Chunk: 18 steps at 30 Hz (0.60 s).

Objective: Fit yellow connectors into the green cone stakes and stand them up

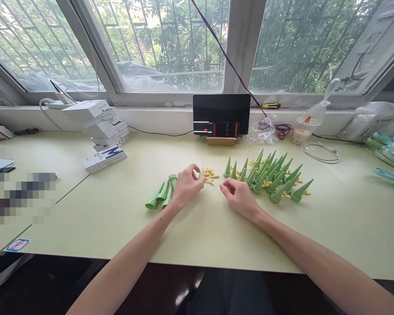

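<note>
Where yellow pieces [211,176] lie, green cones [273,174], slender, sharply pointed, wide-based.

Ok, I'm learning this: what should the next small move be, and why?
Probably bring one of the yellow pieces to the cone in the left hand: they lie close by, and several grouped cones show yellow near their bases.

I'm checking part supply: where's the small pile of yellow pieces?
In the head view, the yellow pile lies slightly right of centre, between the left hand and the right hand.
</note>
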Motion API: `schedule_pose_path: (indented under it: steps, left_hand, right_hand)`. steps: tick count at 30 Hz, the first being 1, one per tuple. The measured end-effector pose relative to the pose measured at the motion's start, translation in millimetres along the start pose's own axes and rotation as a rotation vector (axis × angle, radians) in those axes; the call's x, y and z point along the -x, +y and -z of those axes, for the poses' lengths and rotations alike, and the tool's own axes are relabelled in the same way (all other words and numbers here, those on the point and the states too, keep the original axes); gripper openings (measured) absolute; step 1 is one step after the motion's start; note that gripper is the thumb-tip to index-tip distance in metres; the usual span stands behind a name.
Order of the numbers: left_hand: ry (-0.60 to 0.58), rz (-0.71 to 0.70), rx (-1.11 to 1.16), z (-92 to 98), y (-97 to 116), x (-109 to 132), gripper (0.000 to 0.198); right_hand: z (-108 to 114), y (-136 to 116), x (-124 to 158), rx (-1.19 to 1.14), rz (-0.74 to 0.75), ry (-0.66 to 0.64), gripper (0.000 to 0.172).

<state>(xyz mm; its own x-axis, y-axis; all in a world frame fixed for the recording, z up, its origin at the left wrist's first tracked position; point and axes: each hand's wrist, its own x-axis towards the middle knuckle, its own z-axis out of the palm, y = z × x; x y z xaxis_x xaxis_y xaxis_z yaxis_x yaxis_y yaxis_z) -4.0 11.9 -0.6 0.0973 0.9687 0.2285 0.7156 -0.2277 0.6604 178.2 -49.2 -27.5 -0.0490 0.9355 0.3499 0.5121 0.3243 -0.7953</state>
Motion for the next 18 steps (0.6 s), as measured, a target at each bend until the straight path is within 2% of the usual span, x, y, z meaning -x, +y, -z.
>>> schedule_pose_path:
  steps: [7, 13, 18]
  left_hand:
    - [-0.11, 0.024, -0.192, 2.0, 3.3, 4.2, 0.019]
    - [-0.226, 0.015, -0.149, -1.6, -3.2, 1.9, 0.016]
    - [-0.176, -0.001, -0.063, -0.8, -3.4, 0.3, 0.011]
  right_hand:
    - [0.7, 0.4, -0.2, -0.009, 0.003, -0.017, 0.027]
    - [1.1, 0.9, -0.8, -0.009, 0.005, -0.024, 0.027]
    - [0.5, 0.0, -0.8, -0.011, 0.002, -0.031, 0.028]
